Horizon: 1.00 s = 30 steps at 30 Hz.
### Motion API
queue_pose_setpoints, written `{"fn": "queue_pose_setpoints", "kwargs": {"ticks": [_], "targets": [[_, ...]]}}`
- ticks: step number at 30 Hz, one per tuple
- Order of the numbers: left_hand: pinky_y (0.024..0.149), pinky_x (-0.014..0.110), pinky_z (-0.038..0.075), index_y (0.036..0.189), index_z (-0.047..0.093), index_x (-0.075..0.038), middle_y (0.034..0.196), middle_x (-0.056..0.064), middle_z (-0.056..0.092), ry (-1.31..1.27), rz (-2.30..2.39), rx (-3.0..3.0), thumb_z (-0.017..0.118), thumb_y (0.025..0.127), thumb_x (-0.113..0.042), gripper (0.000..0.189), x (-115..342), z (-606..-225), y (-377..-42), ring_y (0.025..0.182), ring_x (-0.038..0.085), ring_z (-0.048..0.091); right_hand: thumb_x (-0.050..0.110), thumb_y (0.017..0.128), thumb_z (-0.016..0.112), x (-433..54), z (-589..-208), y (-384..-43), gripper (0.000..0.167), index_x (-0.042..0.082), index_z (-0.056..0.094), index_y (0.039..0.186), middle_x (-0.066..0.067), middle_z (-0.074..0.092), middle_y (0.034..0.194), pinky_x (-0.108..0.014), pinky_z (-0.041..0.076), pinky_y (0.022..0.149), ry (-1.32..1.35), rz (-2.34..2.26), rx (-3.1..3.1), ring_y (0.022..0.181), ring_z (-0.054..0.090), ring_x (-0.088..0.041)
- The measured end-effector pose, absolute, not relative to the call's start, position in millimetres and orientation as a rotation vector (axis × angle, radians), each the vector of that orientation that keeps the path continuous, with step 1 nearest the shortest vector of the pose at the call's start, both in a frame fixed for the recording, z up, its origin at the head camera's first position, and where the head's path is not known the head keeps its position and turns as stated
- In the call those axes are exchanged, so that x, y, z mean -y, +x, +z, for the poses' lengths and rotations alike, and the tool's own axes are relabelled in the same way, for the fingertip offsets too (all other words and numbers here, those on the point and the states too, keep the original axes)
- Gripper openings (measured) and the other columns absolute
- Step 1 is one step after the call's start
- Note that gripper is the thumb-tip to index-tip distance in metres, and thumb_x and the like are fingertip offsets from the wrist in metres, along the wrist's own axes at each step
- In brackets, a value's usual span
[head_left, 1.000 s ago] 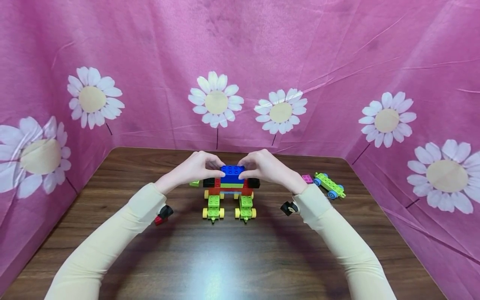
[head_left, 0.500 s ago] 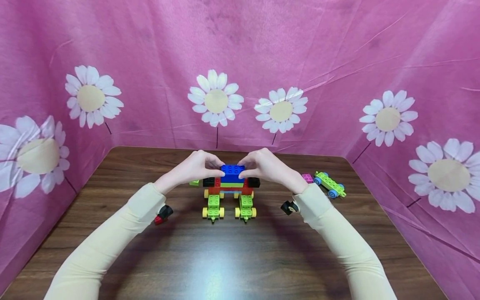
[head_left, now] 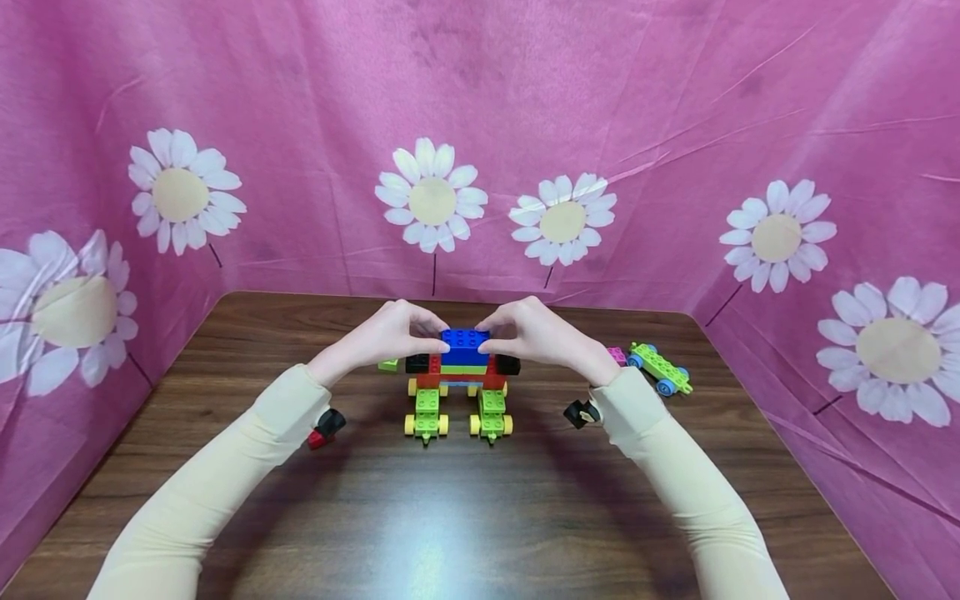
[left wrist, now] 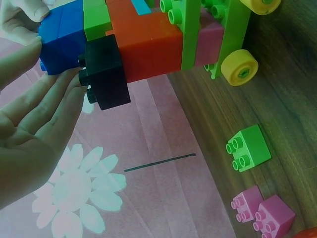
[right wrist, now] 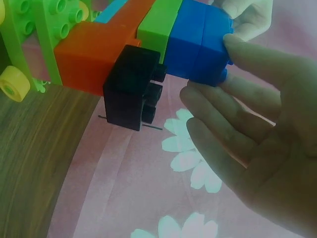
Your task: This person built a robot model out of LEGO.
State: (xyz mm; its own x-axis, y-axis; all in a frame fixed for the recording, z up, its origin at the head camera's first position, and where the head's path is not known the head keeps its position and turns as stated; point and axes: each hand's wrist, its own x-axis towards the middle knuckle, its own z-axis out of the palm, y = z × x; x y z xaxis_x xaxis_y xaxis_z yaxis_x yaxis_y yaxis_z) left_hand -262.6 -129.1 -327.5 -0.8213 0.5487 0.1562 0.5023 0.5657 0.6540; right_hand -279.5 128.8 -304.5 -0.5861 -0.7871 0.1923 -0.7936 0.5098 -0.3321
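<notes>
A brick-built figure stands on the table, topped by two stacked blue bricks [head_left: 465, 342]. My left hand [head_left: 390, 335] pinches the blue bricks at their left end between thumb and fingers. From the other end my right hand [head_left: 531, 335] grips them the same way. Beneath the blue lies a lime green brick [right wrist: 157, 30], then orange-red bricks [left wrist: 153, 47]. A black brick [left wrist: 106, 72] juts from the left side and another black brick [right wrist: 131, 87] from the right. Green wheeled bases [head_left: 427, 421] with yellow wheels carry the figure. Its far side is hidden in the head view.
To the right is a green car base [head_left: 660, 368] with blue wheels, beside a pink brick [head_left: 617, 356]. A loose green brick [left wrist: 250, 148] and pink bricks [left wrist: 275, 215] lie left of the figure. Near the left sleeve sits a red brick [head_left: 318, 440]. A pink flowered cloth [head_left: 480, 83] surrounds the table.
Both hands keep their hold on the blue bricks, and the figure stays in place. The right wrist has shifted slightly outward, covering more of the pink brick.
</notes>
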Motion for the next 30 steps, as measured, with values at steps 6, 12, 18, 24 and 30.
{"fn": "queue_pose_setpoints", "kwargs": {"ticks": [6,12,18,24,30], "targets": [[0.087,0.038,0.06,0.115,0.072,-0.001,0.11,0.014,0.076,0.928,1.093,-2.714,0.075,0.088,-0.022,0.035,128.8,-324.8,-262.6,0.099,0.024,0.073,0.025,0.084,0.079,-127.2,-302.2,-279.5,0.034,0.003,0.075,0.11,-0.01,0.078,0.101,-0.033,0.06,0.085,1.378,0.599,2.758,0.091,0.074,-0.019],[0.087,0.039,0.06,0.116,0.072,0.0,0.11,0.015,0.075,0.952,1.083,-2.704,0.074,0.089,-0.022,0.035,129.5,-322.5,-261.0,0.099,0.025,0.073,0.026,0.084,0.079,-126.9,-304.1,-281.0,0.035,0.004,0.075,0.111,-0.01,0.078,0.102,-0.033,0.06,0.085,1.359,0.592,2.764,0.092,0.074,-0.018],[0.088,0.039,0.059,0.117,0.071,0.0,0.111,0.016,0.075,0.959,1.081,-2.698,0.073,0.09,-0.022,0.035,130.2,-323.6,-261.4,0.1,0.026,0.073,0.025,0.084,0.079,-126.5,-304.7,-281.0,0.035,0.004,0.074,0.112,-0.01,0.078,0.102,-0.033,0.06,0.085,1.37,0.605,2.767,0.091,0.074,-0.019],[0.089,0.04,0.059,0.116,0.071,0.0,0.111,0.016,0.075,0.963,1.063,-2.701,0.073,0.09,-0.023,0.035,130.9,-323.7,-261.6,0.1,0.026,0.073,0.025,0.085,0.078,-126.3,-304.6,-280.5,0.035,0.003,0.074,0.112,-0.011,0.077,0.103,-0.034,0.06,0.086,1.372,0.604,2.773,0.092,0.074,-0.02],[0.088,0.04,0.059,0.115,0.072,0.0,0.11,0.015,0.075,0.968,1.053,-2.708,0.073,0.09,-0.022,0.034,131.1,-323.6,-261.1,0.099,0.025,0.073,0.025,0.085,0.078,-125.8,-306.1,-280.0,0.035,0.003,0.074,0.111,-0.01,0.078,0.102,-0.033,0.06,0.085,1.362,0.608,2.778,0.09,0.074,-0.019]]}}
